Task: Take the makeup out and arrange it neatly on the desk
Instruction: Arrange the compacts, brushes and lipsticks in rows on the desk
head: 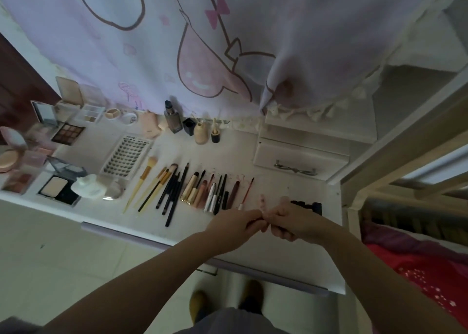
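Both hands met over front edge of desk [253, 257]. Left hand [235, 226] curled, fingers pinched on a small thin pink stick [262, 203]. Right hand [291, 222] curled too, pinched same stick from other side. Too blurry to tell what kind of makeup, maybe a lip pen w/ cap. Looked like pulling or twisting it, but couldn't say for sure.

Stick seemed v. light, hard, smooth, so prob. slippery. Best held in the middle w/ fingertips, not by the tip. Might roll if put down flat.

Rest of makeup already laid out on desk: brushes [162, 184] in a row, side by side; tubes and pens [210, 189] just beside them. Lash tray [126, 160] behind brushes. Palettes and powder boxes [59, 190] at left, lids up, hinges prob. easy to break. Glass-looking bottles [173, 118] stood at back by curtain [152, 42], heavier, careful w/ those.

Dark box thing [307, 204] by right hand.
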### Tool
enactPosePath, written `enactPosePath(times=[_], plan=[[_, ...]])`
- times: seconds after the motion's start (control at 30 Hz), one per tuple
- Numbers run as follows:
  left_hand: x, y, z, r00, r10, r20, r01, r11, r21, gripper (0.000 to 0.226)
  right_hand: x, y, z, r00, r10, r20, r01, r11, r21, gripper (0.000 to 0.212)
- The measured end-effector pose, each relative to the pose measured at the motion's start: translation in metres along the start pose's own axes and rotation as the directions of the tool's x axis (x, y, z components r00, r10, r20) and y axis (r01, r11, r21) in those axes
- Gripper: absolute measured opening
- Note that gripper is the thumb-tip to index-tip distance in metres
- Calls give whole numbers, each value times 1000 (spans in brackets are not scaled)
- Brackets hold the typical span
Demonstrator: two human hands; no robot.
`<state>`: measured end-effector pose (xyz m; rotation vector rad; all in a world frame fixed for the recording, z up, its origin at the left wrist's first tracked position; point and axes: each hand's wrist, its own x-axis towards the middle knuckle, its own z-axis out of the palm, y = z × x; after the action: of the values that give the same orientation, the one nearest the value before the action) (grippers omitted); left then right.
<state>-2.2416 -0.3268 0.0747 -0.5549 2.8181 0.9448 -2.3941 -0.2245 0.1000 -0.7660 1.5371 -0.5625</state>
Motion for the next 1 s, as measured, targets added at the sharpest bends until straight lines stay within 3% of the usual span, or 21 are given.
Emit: enactPosePath(times=[0.07, 0.17, 0.23, 0.33, 0.43, 0.57, 0.67, 0.83, 0.93, 1.0], plan=[[2, -8, 1, 999, -40, 34, 41, 999, -14, 29, -1, 4, -10, 999, 9, -47, -8, 1000, 24, 32], [1, -35, 5, 974, -209, 88, 221, 962, -160, 27, -5, 12, -34, 986, 30, -165, -19, 998, 68, 32], [3, -44, 6, 933, -333, 138, 360, 864, -352, 21, 0, 17, -37, 974, 64, -217, -28, 986, 166, 29], [16, -33, 4, 860, -444, 250, 496, 618, -609, 21, 22, 13, -18, 964, 174, -202, -74, 903, 423, 21], [33, -25, 5, 840, -501, 210, 507, 584, -634, 13, 51, 5, 12, 946, 260, -193, -155, 886, 436, 16], [58, -26, 3, 818, -576, 1, 522, 740, -424, 14, 78, 7, 26, 889, 224, -399, -187, 974, 128, 17], [74, -24, 1, 837, -546, -24, 519, 807, -282, 29, 82, 14, 18, 839, 135, -528, -229, 966, -118, 23], [96, -19, 12, 889, -456, -46, 458, 888, 45, 35, 76, 23, 12, 826, 104, -553, -321, 894, -311, 26], [104, -23, 17, 910, -410, -63, 413, 877, 247, 38, 77, 17, 16, 842, 58, -536, -340, 828, -446, 24], [106, -28, 17, 911, -410, -46, 400, 853, 336, 38, 78, 8, 18, 841, 99, -531, -358, 839, -410, 24]])
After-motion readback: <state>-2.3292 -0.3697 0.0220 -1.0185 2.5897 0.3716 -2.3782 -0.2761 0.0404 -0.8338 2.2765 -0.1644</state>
